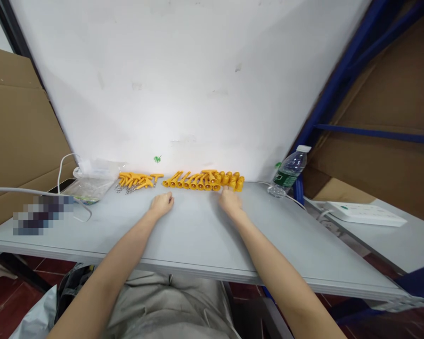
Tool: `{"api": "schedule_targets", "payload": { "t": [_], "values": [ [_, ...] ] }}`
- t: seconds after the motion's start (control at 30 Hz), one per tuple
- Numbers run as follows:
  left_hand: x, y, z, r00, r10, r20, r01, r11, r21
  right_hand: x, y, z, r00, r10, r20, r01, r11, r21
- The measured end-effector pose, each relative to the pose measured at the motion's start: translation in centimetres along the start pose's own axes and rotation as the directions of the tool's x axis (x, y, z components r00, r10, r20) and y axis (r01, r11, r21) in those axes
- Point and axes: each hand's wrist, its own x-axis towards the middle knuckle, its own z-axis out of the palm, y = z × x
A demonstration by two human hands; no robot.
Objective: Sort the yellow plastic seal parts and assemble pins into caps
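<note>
My left hand [162, 205] rests on the grey table as a closed fist, with nothing showing in it. Behind and left of it lies a pile of yellow T-shaped handles [136, 180] with small metal spiral ends. My right hand [230, 201] is also closed, its fingertips close against the yellow parts at the back; what it holds, if anything, is hidden. Between and beyond the hands, a row of yellow funnel-ended pieces [193, 185] lies with the wide ends toward me. Next to them, at the right, several short yellow cylindrical pieces [239, 183] stand grouped.
A water bottle [290, 169] leans at the table's right back. A clear plastic bag [95, 188] and white cables lie at the left, beside a blurred patch. A white power strip [365, 213] sits on the right-hand surface. A white panel [198, 94] rises behind the table.
</note>
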Motion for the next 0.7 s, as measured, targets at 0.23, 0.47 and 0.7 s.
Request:
{"api": "schedule_targets", "payload": {
  "t": [0.23, 0.47, 0.7],
  "values": [
    [-0.2, 0.4, 0.1, 0.999, 0.026, 0.022, -0.027, 0.997, 0.075, -1.1, -3.1, 0.3, 0.983, -0.116, 0.141, 0.088, 0.977, 0.193],
    [1.6, -0.9, -0.3, 0.981, 0.137, -0.138, -0.116, 0.981, 0.155, -1.3, -3.6, 1.3, 0.986, -0.119, 0.116, 0.083, 0.957, 0.277],
    [5.8, -3.7, -1.0, 0.990, -0.081, -0.119, 0.099, 0.982, 0.160, -1.5, -3.5, 1.0, 0.979, -0.142, 0.144, 0.094, 0.950, 0.297]
  ]
}}
